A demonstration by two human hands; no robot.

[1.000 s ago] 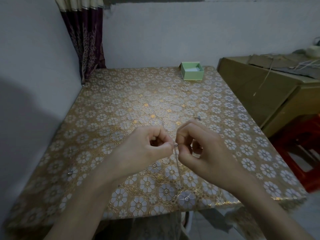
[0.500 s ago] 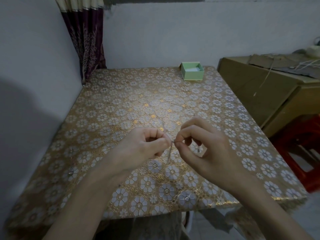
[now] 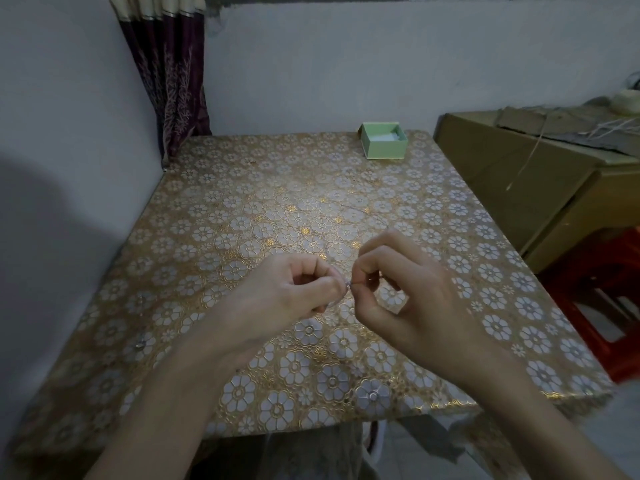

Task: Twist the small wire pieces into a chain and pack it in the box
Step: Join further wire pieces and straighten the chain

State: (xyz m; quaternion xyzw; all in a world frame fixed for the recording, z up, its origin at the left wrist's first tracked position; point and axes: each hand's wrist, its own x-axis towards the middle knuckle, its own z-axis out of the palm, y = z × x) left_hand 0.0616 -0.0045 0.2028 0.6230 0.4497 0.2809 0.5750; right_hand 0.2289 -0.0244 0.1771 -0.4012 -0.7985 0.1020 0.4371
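Left hand (image 3: pixel 291 292), over the worktop (image 3: pixel 207 237) well nearer than the box (image 3: pixel 383 144): fingers curled, pinching thin wire (image 3: pixel 346 285). Wire between both hands, above the worktop, a strand hanging below the left thumb. Right hand (image 3: pixel 415 299) just beside: thumb and forefinger pinching the wire's other end. Box open at the worktop's far edge.

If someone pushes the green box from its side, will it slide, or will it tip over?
The green box looks low and wide with a flat base, so it would probably slide rather than tip. It seems to be thin card and open on top, likely light. The glossy tablecloth may let it slide easily.
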